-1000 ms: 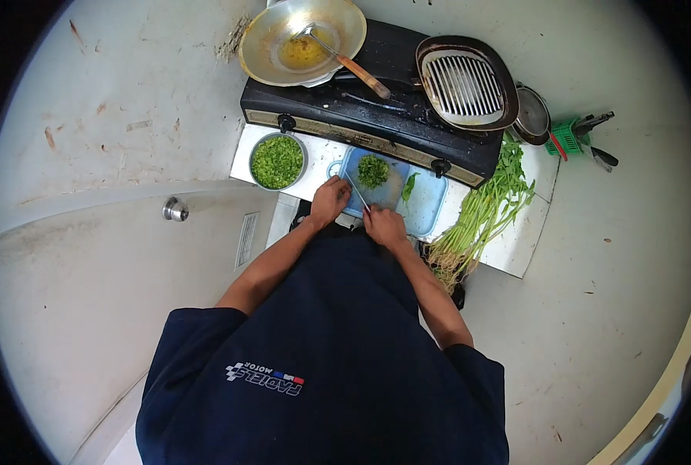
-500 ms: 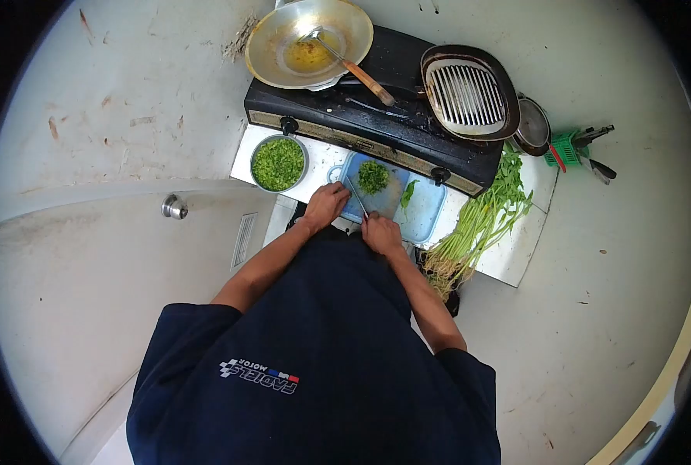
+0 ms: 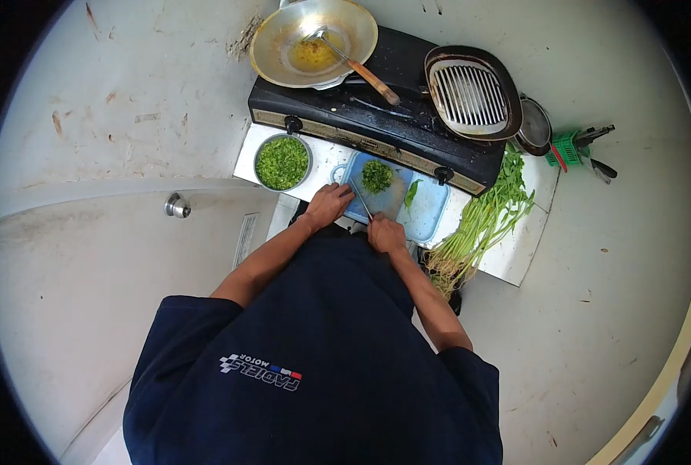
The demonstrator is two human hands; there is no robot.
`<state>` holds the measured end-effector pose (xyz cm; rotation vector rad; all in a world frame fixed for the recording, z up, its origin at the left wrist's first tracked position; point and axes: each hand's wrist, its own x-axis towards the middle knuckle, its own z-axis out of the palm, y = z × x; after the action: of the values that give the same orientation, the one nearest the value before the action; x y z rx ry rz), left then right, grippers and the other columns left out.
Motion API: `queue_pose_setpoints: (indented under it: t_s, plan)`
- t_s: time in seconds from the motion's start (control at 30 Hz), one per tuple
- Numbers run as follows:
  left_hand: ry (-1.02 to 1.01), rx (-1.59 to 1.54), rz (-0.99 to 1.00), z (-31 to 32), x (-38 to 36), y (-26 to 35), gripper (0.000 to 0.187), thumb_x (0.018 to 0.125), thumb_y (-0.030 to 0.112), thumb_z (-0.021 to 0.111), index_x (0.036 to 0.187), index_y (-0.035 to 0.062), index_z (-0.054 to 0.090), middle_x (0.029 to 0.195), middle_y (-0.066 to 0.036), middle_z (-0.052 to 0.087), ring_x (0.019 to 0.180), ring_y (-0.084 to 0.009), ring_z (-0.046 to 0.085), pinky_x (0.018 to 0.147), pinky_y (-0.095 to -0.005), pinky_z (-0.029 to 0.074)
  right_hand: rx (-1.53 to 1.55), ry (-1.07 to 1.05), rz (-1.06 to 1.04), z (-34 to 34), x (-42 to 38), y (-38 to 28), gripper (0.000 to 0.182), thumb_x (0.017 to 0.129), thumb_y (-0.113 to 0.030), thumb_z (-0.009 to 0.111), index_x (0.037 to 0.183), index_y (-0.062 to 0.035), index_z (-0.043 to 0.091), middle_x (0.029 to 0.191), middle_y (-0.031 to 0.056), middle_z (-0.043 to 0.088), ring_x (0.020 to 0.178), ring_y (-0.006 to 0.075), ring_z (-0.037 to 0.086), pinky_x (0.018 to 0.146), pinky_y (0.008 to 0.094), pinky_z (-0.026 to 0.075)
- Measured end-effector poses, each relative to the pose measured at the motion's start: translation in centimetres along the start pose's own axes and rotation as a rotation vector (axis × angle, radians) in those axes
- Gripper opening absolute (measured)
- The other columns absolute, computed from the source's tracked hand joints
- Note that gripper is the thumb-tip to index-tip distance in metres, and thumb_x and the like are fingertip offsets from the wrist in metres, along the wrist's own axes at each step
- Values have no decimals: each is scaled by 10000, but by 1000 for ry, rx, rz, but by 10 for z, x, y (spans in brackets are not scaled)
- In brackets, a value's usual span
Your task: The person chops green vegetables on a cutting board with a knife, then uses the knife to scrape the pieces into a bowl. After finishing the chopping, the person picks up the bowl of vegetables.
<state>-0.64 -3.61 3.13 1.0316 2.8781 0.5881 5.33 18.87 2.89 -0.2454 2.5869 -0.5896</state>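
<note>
My right hand (image 3: 386,235) grips a knife (image 3: 361,198) at the front of the blue cutting board (image 3: 437,203); its thin blade slants up and left across the board. By the board's left edge is my left hand (image 3: 330,204), fingers bent together close to the blade; whatever they hold is too small to see. Beyond the blade sits a small heap of chopped greens (image 3: 376,177). A loose green leaf (image 3: 411,195) lies to its right. Left of the board, a round bowl (image 3: 308,172) is filled with finely chopped greens (image 3: 282,163).
Behind the board stands a black gas stove (image 3: 338,105). It carries a wok (image 3: 272,58) with a wooden-handled spatula (image 3: 373,81) and a grill pan (image 3: 511,97). Long leafy stalks (image 3: 481,217) lie at the right, near a small pan (image 3: 533,124) and a green basket (image 3: 564,147).
The whole view has shifted slightly. The knife and my right hand have moved a little relative to the board; the heap of greens looks much the same.
</note>
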Motion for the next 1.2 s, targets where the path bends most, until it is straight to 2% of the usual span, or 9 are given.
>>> queue_pose_setpoints:
  t_s: [0.2, 0.37, 0.5, 0.67, 0.8, 1.2]
  plan:
    - [24, -53, -32, 3, 1, 2, 165, 880, 167, 699, 1037, 117, 707, 1027, -41, 624, 934, -252, 628, 813, -402, 516, -13, 72, -10, 0, 7, -6, 361, 1003, -301, 537, 982, 54, 592, 814, 268, 730, 766, 453, 732, 726, 525, 591]
    - [27, -28, -3, 5, 1, -3, 146, 887, 170, 698, 1023, 118, 719, 992, -25, 626, 921, -237, 628, 801, -392, 506, 8, 80, 2, -9, 6, -12, 447, 1062, -378, 468, 983, 45, 591, 792, 272, 722, 752, 464, 726, 710, 543, 583]
    - [69, -124, -88, 9, 1, -1, 114, 890, 160, 695, 986, 105, 724, 962, -36, 653, 893, -255, 637, 799, -403, 507, 47, 83, 36, -20, -1, -19, 504, 1091, -421, 413, 973, 36, 590, 789, 285, 716, 760, 477, 721, 713, 560, 577]
    - [111, -249, -178, 6, 5, 2, 90, 892, 146, 694, 943, 81, 729, 902, -62, 689, 871, -281, 646, 802, -418, 511, 20, 112, 10, -11, -2, -15, 458, 1080, -401, 439, 971, 23, 575, 772, 281, 712, 739, 477, 718, 692, 558, 577]
    - [99, -263, -172, 5, 6, 0, 93, 885, 149, 703, 934, 76, 732, 892, -66, 690, 871, -285, 649, 809, -422, 517, -1, 164, -27, -7, -1, -16, 424, 1075, -376, 461, 975, 22, 566, 719, 261, 704, 689, 465, 714, 647, 542, 578]
    - [90, -216, -176, 9, 2, 1, 96, 873, 130, 701, 949, 81, 733, 903, -66, 666, 889, -295, 643, 817, -428, 522, -50, 145, -85, -2, 12, -25, 406, 1063, -362, 484, 938, 7, 599, 713, 225, 716, 685, 421, 731, 635, 508, 588]
